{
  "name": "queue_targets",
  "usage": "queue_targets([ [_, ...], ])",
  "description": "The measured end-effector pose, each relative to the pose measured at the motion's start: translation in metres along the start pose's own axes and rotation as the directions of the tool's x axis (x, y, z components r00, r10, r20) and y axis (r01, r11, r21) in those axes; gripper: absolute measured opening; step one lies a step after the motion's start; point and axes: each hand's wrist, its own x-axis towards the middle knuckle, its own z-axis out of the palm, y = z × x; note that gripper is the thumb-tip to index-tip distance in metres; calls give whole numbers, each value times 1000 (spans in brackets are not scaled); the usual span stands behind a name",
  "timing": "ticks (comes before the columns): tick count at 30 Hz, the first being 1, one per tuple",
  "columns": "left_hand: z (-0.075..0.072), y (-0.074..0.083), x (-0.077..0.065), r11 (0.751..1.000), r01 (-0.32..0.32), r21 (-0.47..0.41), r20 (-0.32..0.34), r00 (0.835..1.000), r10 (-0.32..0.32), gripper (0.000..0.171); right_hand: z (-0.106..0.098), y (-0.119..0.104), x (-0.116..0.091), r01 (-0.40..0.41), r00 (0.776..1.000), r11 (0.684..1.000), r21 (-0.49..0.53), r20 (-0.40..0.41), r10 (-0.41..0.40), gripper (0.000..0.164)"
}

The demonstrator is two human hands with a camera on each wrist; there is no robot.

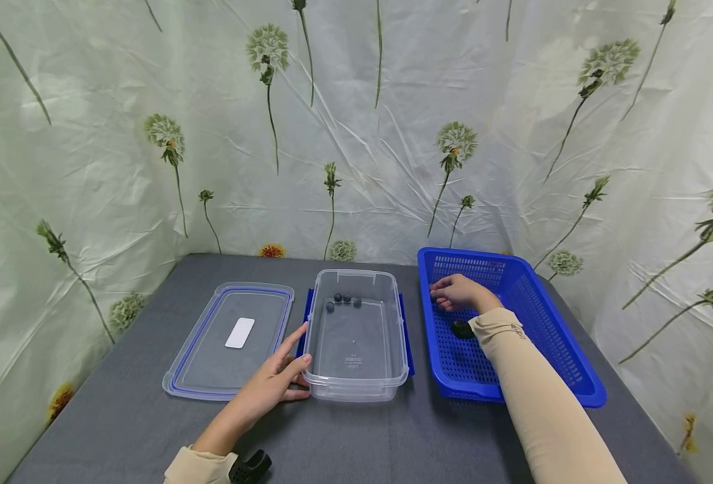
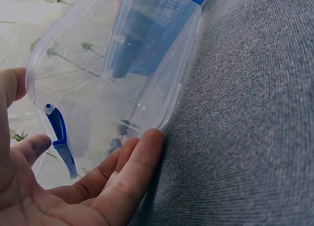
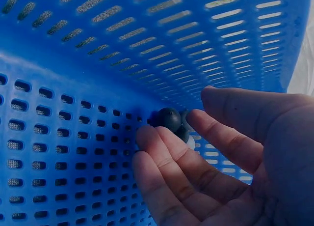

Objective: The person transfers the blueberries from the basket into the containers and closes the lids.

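Against the left side of a clear plastic container rests my left hand; its fingers spread along the wall and rim, beside a blue side latch. Several blueberries lie at the container's far end. My right hand reaches down inside a blue perforated basket, near its far left part. There, dark blueberries sit in the corner by the basket wall, right at the loosely bent fingertips. Thumb and forefinger are apart, and the fingers partly hide the berries.
A clear lid with a blue seal lies flat to the left of the container, a white rectangular piece on it. Grey cloth covers the table. A flower-printed curtain hangs behind and at both sides.
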Motion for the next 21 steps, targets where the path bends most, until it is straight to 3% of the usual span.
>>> queue_targets([
  [21, 0, -2, 0, 1000, -25, -11, 20, 999, 26, 69, 5, -1, 3, -20, 1000, 996, -82, -12, 19, 42],
])
